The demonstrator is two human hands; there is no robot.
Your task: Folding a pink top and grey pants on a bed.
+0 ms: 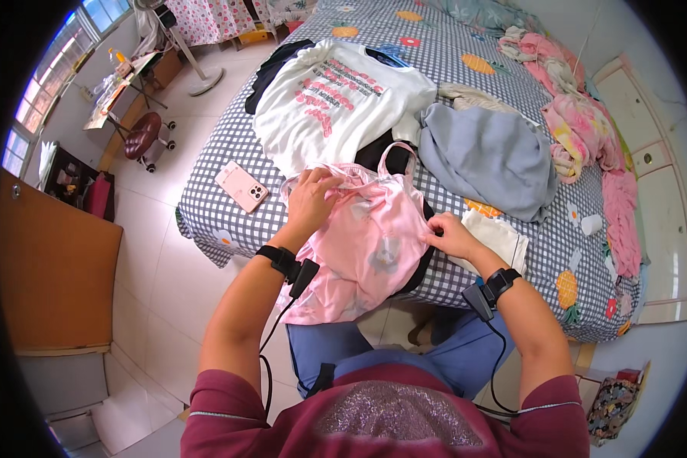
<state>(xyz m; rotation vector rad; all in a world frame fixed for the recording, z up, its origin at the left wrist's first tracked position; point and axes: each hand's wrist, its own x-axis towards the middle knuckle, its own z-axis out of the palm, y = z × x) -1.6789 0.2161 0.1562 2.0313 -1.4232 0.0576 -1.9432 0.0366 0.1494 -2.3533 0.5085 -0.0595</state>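
A pink camisole (366,244) with thin straps and a grey flower print lies over the bed's near edge, its lower part hanging toward my legs. My left hand (313,200) pinches its upper left edge near a strap. At its right side edge, my right hand (452,235) grips the cloth between thumb and fingers. Just beyond lies a white printed T-shirt (343,99), with black cloth (271,76) partly under it. A grey-blue garment (485,160) is heaped to the right. Folded cream cloth (496,240) rests beside my right hand.
A pink phone (241,187) lies left of the camisole on the checked bedspread (214,145). Rumpled pink bedding (588,130) runs along the right side, near a small white roll (591,224). A brown wheeled stool (143,136) and a fan stand (198,72) are on the floor.
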